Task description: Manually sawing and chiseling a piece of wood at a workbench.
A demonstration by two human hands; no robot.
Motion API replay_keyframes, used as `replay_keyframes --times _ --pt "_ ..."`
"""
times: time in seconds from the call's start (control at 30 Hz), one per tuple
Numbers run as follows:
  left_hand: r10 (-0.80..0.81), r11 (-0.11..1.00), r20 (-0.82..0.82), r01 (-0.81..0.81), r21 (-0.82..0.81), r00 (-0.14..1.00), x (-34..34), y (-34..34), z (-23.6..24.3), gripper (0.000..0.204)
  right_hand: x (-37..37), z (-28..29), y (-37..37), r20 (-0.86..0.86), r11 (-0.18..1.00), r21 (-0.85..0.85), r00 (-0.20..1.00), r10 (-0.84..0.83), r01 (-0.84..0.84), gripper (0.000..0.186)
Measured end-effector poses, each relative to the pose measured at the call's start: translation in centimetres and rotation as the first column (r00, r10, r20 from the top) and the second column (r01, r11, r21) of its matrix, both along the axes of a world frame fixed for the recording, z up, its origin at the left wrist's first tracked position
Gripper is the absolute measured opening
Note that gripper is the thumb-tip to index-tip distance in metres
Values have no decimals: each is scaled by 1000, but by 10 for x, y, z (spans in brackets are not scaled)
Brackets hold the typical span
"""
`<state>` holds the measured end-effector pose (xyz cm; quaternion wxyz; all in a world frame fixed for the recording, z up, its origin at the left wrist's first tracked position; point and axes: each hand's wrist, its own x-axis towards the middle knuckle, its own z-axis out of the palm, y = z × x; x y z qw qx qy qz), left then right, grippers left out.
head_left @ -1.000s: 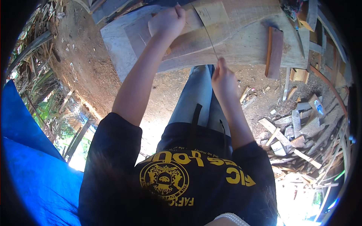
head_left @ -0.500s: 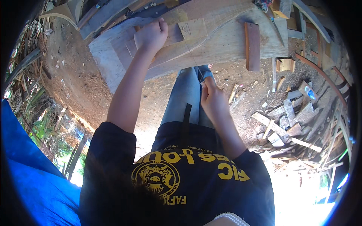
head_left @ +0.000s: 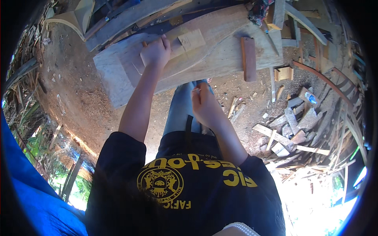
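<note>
My left hand [head_left: 155, 54] is closed on top of a wide wooden board [head_left: 134, 67]. A short brown peg-like wooden end [head_left: 144, 44] sticks out beside its fingers; the rest of that piece is hidden. Just right of this hand, a pale rectangular wood piece [head_left: 191, 40] lies on a curved-edged plank [head_left: 224, 23]. My right hand [head_left: 205, 105] is closed in front of my legs, below the board's near edge. A small pale bit shows at its fingers, but what it grips is too small to tell.
A reddish-brown wood block [head_left: 248, 59] lies across the board's right part. Offcuts [head_left: 293, 118] are heaped on the ground at right, near curved wooden pieces [head_left: 327, 80]. More timber [head_left: 130, 25] lies beyond the board. A blue sheet [head_left: 35, 192] hangs at lower left.
My right hand has moved left and slightly toward me. The thin line that ran from it to the wood piece no longer shows. My left hand stays on the board; the whole view has shifted.
</note>
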<state>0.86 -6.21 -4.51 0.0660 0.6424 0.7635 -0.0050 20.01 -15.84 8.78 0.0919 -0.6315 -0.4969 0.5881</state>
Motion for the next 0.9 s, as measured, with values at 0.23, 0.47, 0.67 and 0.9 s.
replay_keyframes --times 0.23,0.47,0.67,0.9 --pt "-152 892 -96 178 414 984 2 -14 -2 36 33 67 57 -384 558 -811 559 -735 177 19" --pt "-345 829 -112 358 430 932 12 -35 2 20 4 83 78 63 -8 -935 -143 -988 -355 18" --pt "-373 873 59 328 361 926 4 -45 10 18 -46 115 86 -8 65 -972 -243 -970 -227 11" --pt "-652 642 -162 653 402 741 2 -75 30 31 26 128 76 59 50 -919 -260 -964 -392 8"
